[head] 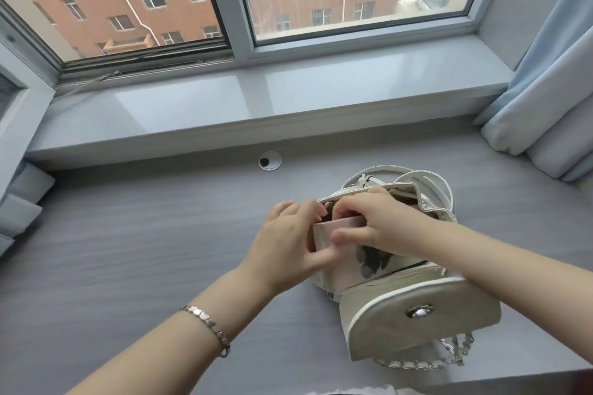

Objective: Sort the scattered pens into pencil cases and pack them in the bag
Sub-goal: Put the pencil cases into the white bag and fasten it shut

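So the little white bag [417, 314] is standing on the grey desk [128, 234], right of the middle. Its flap [385, 324] is flopped open toward the person and a chain strap [426, 362] trails off by the near edge. The pencil case [340, 222], pinkish along the top, sits in the mouth of the bag, part in and part sticking out.

Both hands are on it. The left hand [288, 244] has its grip clamped round the case's left end, thumb across the front. The right hand [375, 221] has fingers curled over the top edge and its thumb on the front, so that grip is pinched on the case too. There's a bracelet [208, 324] on the left wrist.

Further back there's a cable hole [270, 161] in the desk, then the windowsill [256, 99], with a blue curtain [545, 90] hanging on the right.
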`<act>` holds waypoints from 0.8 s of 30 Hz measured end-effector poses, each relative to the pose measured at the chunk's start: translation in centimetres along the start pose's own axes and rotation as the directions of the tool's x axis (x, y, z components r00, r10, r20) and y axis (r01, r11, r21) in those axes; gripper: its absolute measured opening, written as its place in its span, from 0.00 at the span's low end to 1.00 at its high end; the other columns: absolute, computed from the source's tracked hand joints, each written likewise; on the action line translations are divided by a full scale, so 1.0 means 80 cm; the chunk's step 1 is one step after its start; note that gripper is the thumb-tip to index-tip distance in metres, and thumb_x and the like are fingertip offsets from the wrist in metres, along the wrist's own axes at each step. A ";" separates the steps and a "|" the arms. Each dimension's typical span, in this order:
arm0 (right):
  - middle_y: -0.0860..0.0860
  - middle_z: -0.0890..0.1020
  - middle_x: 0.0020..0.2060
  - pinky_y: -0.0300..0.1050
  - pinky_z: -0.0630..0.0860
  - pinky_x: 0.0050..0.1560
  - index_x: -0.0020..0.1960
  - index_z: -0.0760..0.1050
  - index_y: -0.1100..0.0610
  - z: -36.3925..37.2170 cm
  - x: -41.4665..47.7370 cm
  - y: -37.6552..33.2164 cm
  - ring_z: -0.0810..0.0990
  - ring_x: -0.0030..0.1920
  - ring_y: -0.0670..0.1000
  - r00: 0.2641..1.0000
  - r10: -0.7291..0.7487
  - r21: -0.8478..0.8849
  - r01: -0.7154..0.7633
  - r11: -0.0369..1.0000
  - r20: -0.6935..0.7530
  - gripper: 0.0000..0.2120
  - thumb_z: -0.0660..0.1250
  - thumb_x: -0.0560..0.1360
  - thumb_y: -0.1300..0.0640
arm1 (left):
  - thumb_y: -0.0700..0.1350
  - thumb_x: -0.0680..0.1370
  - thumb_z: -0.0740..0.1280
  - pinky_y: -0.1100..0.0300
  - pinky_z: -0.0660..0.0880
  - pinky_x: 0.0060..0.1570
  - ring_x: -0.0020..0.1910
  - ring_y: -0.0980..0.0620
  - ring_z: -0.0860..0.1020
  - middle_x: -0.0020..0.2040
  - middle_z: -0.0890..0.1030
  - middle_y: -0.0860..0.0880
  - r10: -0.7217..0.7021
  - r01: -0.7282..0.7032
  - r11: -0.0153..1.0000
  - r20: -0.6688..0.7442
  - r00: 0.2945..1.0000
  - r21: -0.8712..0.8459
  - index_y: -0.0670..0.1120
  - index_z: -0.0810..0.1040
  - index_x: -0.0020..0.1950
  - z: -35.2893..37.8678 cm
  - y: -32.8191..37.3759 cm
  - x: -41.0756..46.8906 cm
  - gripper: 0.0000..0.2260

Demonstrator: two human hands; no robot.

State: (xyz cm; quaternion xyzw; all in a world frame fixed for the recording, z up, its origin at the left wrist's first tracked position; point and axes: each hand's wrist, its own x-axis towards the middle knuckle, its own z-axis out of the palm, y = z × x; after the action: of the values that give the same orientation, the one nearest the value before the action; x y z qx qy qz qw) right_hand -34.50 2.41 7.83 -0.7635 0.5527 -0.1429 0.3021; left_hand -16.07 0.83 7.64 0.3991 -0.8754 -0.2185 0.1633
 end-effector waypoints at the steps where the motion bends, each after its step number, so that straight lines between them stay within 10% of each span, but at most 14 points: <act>1: 0.40 0.75 0.33 0.37 0.65 0.45 0.37 0.68 0.41 0.001 0.001 0.005 0.71 0.42 0.46 0.998 -0.001 0.037 0.003 0.999 -0.058 0.14 0.60 0.66 0.32 | 0.66 0.67 0.55 0.67 0.59 0.51 0.41 0.59 0.66 0.39 0.74 0.55 0.036 -0.037 0.999 0.022 0.999 0.022 0.46 0.73 0.47 -0.001 -0.004 -0.004 0.25; 8: 0.40 0.72 0.32 0.29 0.61 0.46 0.41 0.75 0.51 0.006 0.001 0.022 0.71 0.38 0.46 0.976 -0.053 0.023 0.059 0.998 -0.211 0.39 0.43 0.61 0.21 | 0.69 0.72 0.54 0.57 0.57 0.50 0.64 0.55 0.65 0.50 0.77 0.52 0.285 -0.344 0.911 0.254 0.924 0.228 0.56 0.81 0.44 0.008 -0.021 -0.024 0.22; 12: 0.46 0.74 0.35 0.38 0.58 0.44 0.41 0.73 0.52 0.014 0.003 0.024 0.71 0.39 0.51 0.956 -0.126 -0.172 0.081 0.982 -0.266 0.37 0.38 0.67 0.26 | 0.70 0.71 0.56 0.55 0.54 0.58 0.70 0.56 0.58 0.58 0.78 0.56 0.265 -0.310 0.923 0.209 0.941 0.226 0.58 0.81 0.44 0.021 -0.019 -0.042 0.21; 17: 0.50 0.79 0.28 0.44 0.62 0.39 0.33 0.76 0.57 0.027 0.014 0.031 0.78 0.29 0.52 0.845 -0.311 -0.471 0.081 0.878 -0.435 0.34 0.43 0.78 0.37 | 0.59 0.76 0.57 0.52 0.57 0.63 0.61 0.57 0.69 0.32 0.80 0.60 0.272 -0.259 0.920 -0.003 0.962 0.296 0.53 0.79 0.31 0.022 -0.029 -0.045 0.19; 24: 0.49 0.78 0.25 0.46 0.62 0.38 0.30 0.75 0.56 0.048 0.017 0.026 0.77 0.27 0.52 0.778 -0.414 -0.646 0.014 0.763 -0.473 0.32 0.46 0.79 0.39 | 0.58 0.69 0.65 0.55 0.61 0.54 0.46 0.57 0.69 0.27 0.79 0.59 0.185 -0.167 0.961 -0.063 0.981 0.221 0.51 0.79 0.28 0.025 -0.045 -0.044 0.15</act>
State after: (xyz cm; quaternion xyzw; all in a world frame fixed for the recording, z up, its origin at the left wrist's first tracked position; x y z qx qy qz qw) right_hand -33.44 1.88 3.39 -0.7962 0.5373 -0.2224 -0.1672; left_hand -12.56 1.94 3.69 0.3436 -0.9184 -0.0907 0.1741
